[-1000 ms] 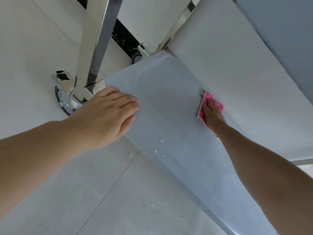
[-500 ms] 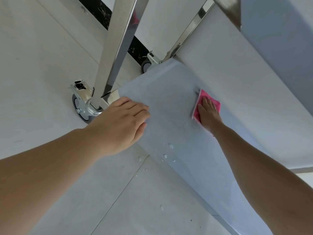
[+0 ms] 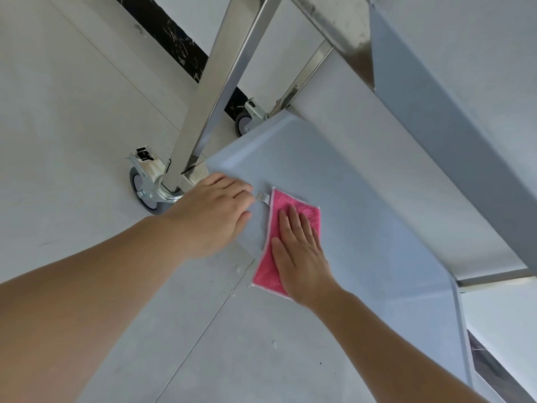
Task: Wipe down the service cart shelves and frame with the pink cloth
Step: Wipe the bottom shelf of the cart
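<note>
Fingers of the right hand (image 3: 302, 257) are lying flat and spread, pressing the pink rectangular cloth (image 3: 286, 225) onto the pale blue bottom cart shelf (image 3: 363, 228) at the frame's centre. The left hand (image 3: 212, 213) is resting released, palm down, gripping nothing, on the shelf's near edge beside the shiny steel frame post (image 3: 215, 82) and grey caster wheel (image 3: 142, 193).

A person's bare arms are reaching forward and down from the lower edge of the view. The left hand (image 3: 213, 212) is resting palm down, its fingers curled loosely over an edge. The right hand (image 3: 300, 251) is lying flat, palm down, fingers extended and slightly spread, close beside the left.
</note>
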Demonstrator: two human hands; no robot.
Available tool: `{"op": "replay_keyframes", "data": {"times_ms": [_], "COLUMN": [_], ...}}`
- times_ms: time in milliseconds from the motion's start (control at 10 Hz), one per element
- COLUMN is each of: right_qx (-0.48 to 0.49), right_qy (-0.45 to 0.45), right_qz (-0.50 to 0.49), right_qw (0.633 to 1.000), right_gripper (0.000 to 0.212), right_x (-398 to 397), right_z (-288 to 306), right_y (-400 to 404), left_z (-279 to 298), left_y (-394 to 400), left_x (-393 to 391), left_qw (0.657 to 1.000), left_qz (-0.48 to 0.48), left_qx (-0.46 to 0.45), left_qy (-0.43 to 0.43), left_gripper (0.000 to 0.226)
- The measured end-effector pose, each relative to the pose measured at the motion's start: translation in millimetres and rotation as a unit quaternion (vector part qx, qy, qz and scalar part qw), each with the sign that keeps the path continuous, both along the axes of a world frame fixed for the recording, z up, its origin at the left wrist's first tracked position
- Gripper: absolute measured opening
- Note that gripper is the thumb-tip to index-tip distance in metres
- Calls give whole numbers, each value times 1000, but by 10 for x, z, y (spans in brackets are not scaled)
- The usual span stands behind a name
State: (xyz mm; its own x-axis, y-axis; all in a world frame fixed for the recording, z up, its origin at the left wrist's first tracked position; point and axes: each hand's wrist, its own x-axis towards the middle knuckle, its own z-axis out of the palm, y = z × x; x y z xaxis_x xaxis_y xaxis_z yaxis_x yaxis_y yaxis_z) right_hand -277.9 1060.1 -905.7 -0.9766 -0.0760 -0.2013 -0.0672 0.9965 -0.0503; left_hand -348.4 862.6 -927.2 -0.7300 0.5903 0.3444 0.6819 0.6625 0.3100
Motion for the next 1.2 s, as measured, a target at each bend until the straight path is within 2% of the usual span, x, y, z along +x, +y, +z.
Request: {"op": "replay_keyframes", "data": {"times_ms": [100,200,400,500,600,700,800,900,1000,1100,1200], "right_qx": [5,8,17,31,98,122,188,217,189,121,139], "right_qy": [-4,-2,-2,17,6,19,25,17,9,36,45], "right_qz": [-6,4,71,73,70,90,111,66,-15,-72,-55], "right_qw": [1000,1000,997,997,993,988,976,974,982,989,988], "right_gripper": [56,57,73,73,75,63,51,55,52,49,47], "right_x": [-5,-10,-153,-449,-847,-1206,-1581,-1916,-2196,-2366,-2380], "right_z": [27,33,82,98,77,75,27,6,53,2,6], "right_y": [-7,13,203,398,642,867,1139,1239,1195,1060,1045], "left_z": [-2,-19,-165,-188,-194,-178,-197,-210,-216,-226,-244], "left_y": [-30,-94,-200,-225,-270,-301,-295,-283,-283,-269,-271], "left_x": [12,107,156,93,48,25,29,33,39,44,38], "left_qw": [1000,998,995,992,992,994,994,992,990,989,988], "left_qz": [6,34,34,30,9,-16,-15,-8,-7,-5,-6], "left_qx": [19,46,94,122,124,105,109,120,139,143,151], "left_qy": [-7,-4,33,25,28,22,29,36,32,32,37], "left_gripper": [36,41,31,33,38,43,37,35,34,32,31]}}
